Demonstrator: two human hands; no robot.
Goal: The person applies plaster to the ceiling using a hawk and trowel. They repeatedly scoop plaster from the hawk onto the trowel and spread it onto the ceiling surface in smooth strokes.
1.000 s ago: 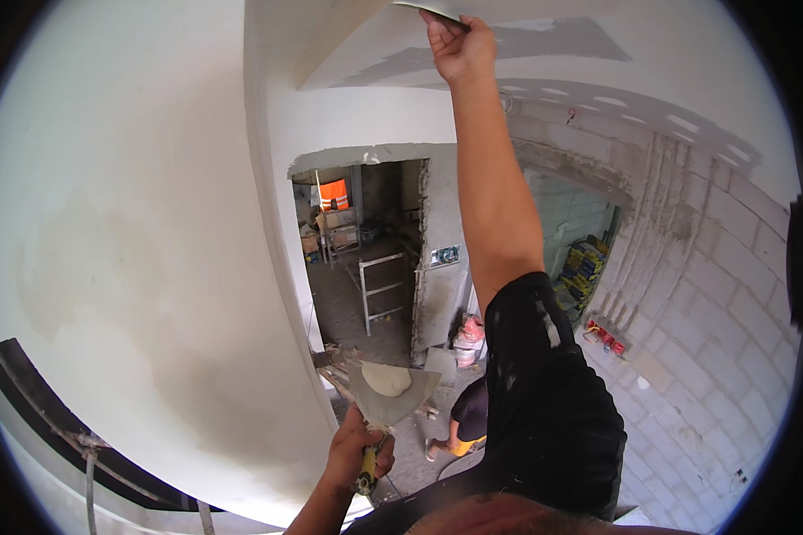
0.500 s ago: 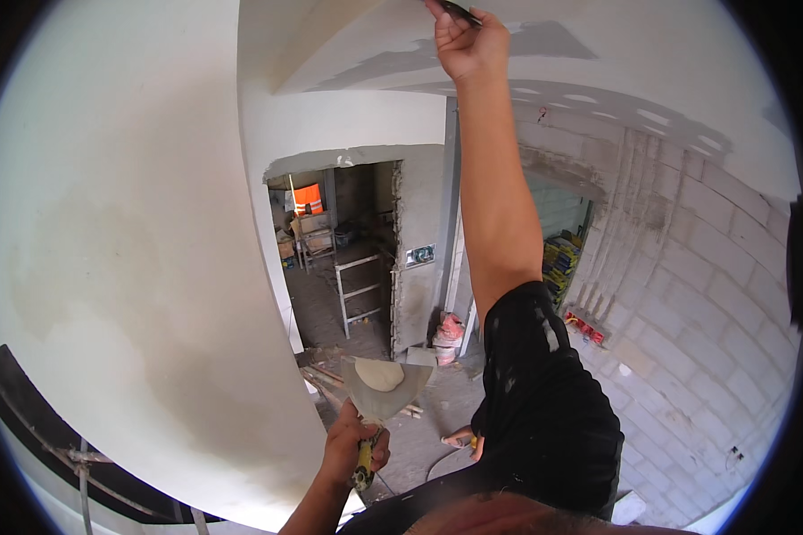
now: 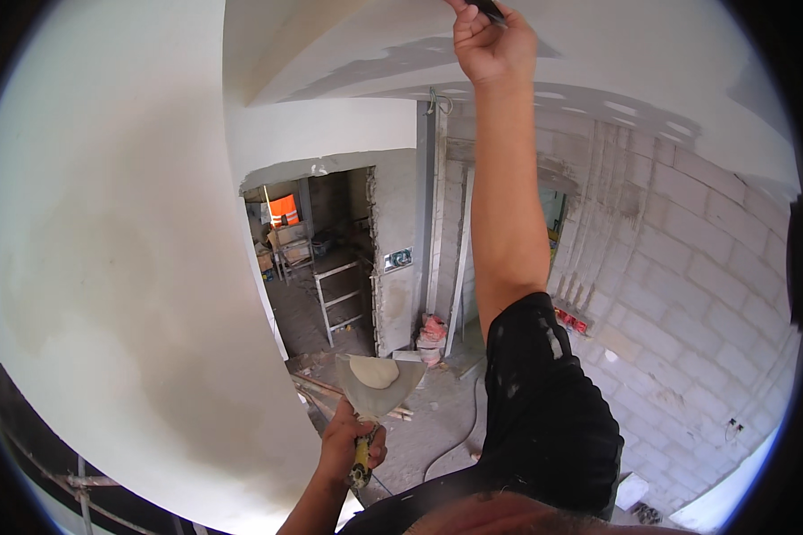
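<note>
In my left hand (image 3: pixel 346 443), low in the view, is a wide putty knife (image 3: pixel 403 390), gripped by its yellow and black handle with the blade upward. A lump of pale filler (image 3: pixel 373 372) sits on that blade. My right hand (image 3: pixel 496 46) reaches up on a straight arm to the white ceiling (image 3: pixel 625 45), its fingers closed round a dark tool (image 3: pixel 488 11). The working end of this tool is cut off by the upper edge, so its kind is not clear. Grey filler bands (image 3: pixel 379 64) run across the ceiling near the right hand.
A smooth plastered wall (image 3: pixel 116 223) rises close on my left, with scaffold tubes (image 3: pixel 82 481) below it. Ahead, a rough doorway holds a metal frame (image 3: pixel 339 299). Pink and white sacks (image 3: pixel 432 337) stand beside it. Bare block wall (image 3: pixel 687 294) lies to the right; a hose (image 3: pixel 471 419) crosses the floor.
The view has swung a little, shifting the room leftward. My right hand sits slightly lower and further right in the picture. A person's foot seen on the floor earlier no longer shows.
</note>
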